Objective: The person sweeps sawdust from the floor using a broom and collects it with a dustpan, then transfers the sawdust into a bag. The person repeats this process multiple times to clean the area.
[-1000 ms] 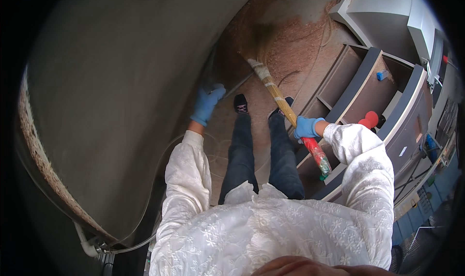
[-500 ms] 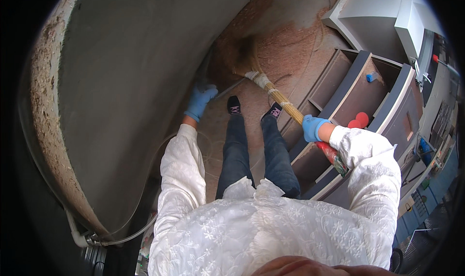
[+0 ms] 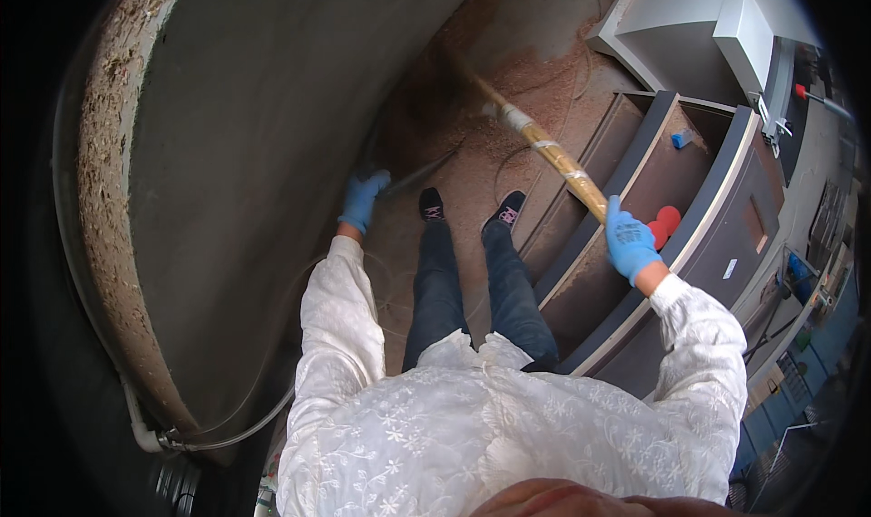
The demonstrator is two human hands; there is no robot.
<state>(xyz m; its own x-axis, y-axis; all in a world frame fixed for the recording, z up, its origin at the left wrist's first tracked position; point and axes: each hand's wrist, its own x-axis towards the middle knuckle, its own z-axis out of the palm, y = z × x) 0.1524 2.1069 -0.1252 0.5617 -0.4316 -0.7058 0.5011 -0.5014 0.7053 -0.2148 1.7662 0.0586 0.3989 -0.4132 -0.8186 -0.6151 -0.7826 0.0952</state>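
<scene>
My right hand (image 3: pixel 631 243), in a blue glove, is closed round the upper end of a broom (image 3: pixel 564 165). Its yellowish handle is wrapped with pale tape and slants away to the far left; the sweeping end is blurred in shadow. In another blue glove, my left hand (image 3: pixel 365 199) is closed on a grey, thin-edged thing that looks like a dustpan (image 3: pixel 425 173), mostly dark and smeared. Reddish-brown sawdust (image 3: pixel 535 80) lies on the floor around the broom's far end.
A large dark grey panel (image 3: pixel 263 154) with a rough chipboard edge (image 3: pixel 107 190) rises on the left. A dark shelf unit (image 3: pixel 676 245) stands on the right, holding red discs (image 3: pixel 669 219) and a blue piece (image 3: pixel 682 139). A pale hose (image 3: pixel 231 442) runs at lower left. White furniture (image 3: pixel 671 41) is far right.
The broom has swung farther away and left at its head. My right hand now grips nearer the handle's end. My left hand and the grey thing have shifted slightly nearer and left.
</scene>
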